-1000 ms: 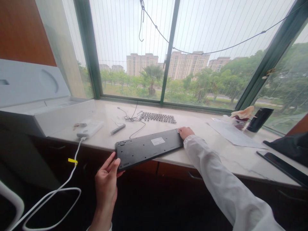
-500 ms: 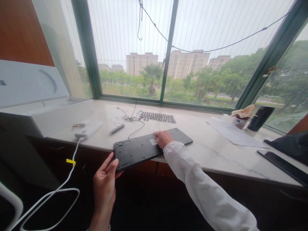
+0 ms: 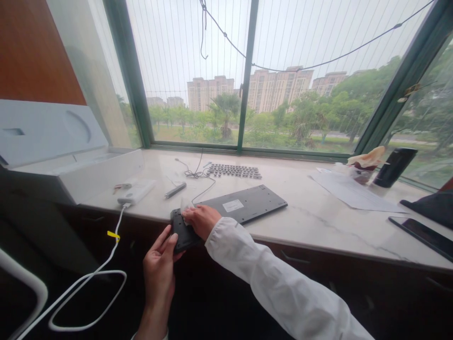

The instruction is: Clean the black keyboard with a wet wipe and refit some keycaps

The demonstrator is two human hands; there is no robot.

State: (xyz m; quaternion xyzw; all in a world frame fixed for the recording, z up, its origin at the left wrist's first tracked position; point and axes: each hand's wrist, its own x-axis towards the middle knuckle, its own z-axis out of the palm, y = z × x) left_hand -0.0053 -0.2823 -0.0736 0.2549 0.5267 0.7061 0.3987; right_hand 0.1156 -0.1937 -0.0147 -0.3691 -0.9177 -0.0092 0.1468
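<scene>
A black keyboard (image 3: 255,200) lies underside up, its left end jutting over the front edge of the marble-patterned countertop. That left end is pinched between the thumb and fingers of my left hand (image 3: 161,252). My right hand (image 3: 201,219) presses a white tissue (image 3: 185,206) against the keyboard's back near its upper left corner. A pale label (image 3: 233,205) shows on the keyboard's middle. Behind it, rows of loose keycaps (image 3: 235,171) stand on the counter beside a coiled grey cable (image 3: 195,174).
Left of the keyboard are a grey pen-like tool (image 3: 175,190), a white power bank (image 3: 136,192) with a white cord, and an open white box (image 3: 102,172). Papers (image 3: 354,191), a black cylinder (image 3: 395,167) and a phone (image 3: 424,236) are on the right. The counter's front edge (image 3: 318,248) runs close by.
My right hand has slid left along the keyboard's back with the tissue, uncovering the label. My left hand keeps its hold on the left end. The view has shifted slightly.
</scene>
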